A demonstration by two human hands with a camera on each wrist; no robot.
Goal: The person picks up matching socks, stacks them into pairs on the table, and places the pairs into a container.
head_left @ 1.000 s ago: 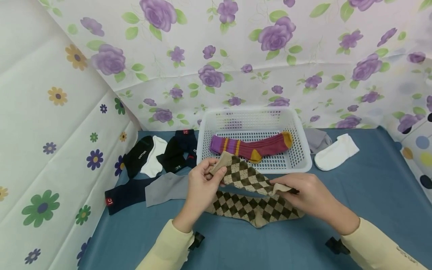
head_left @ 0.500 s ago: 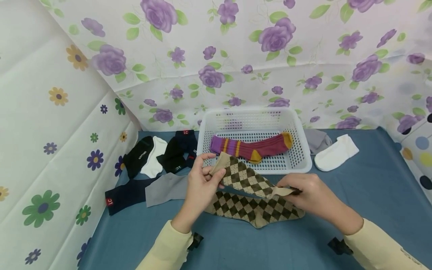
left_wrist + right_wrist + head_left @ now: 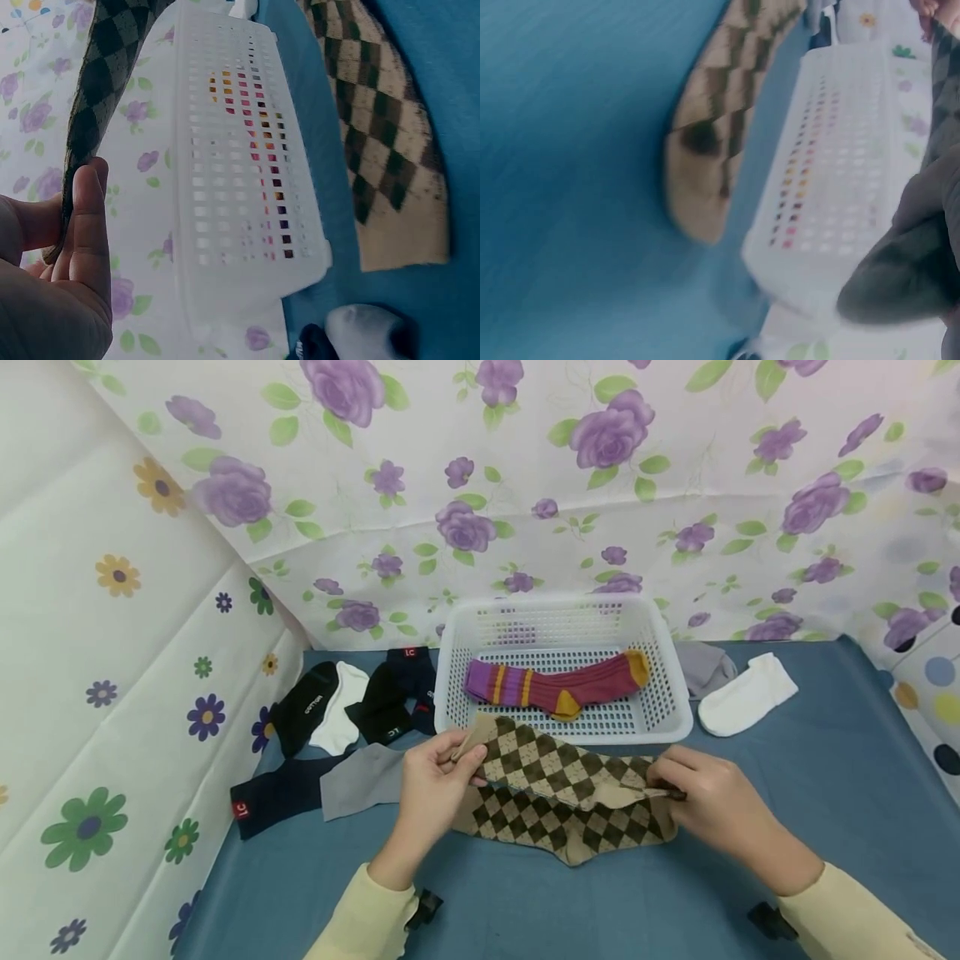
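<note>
A beige and brown argyle sock is stretched between both hands, above the table. My left hand pinches its cuff end between thumb and fingers; the left wrist view shows the thumb and fingers on the sock's edge. At the foot end, my right hand grips the fabric. The toe hangs from that hand in the right wrist view. Just below lies a matching argyle sock, flat on the blue table cover, its upper part hidden by the held one.
Behind the hands stands a white perforated basket holding maroon and purple socks. On the left lie black, white, navy and grey socks. A white sock and a grey one lie right of the basket.
The held sock has come down and lies more level, closer over the one on the table. My right hand has shifted rightward, my left slightly left and down.
</note>
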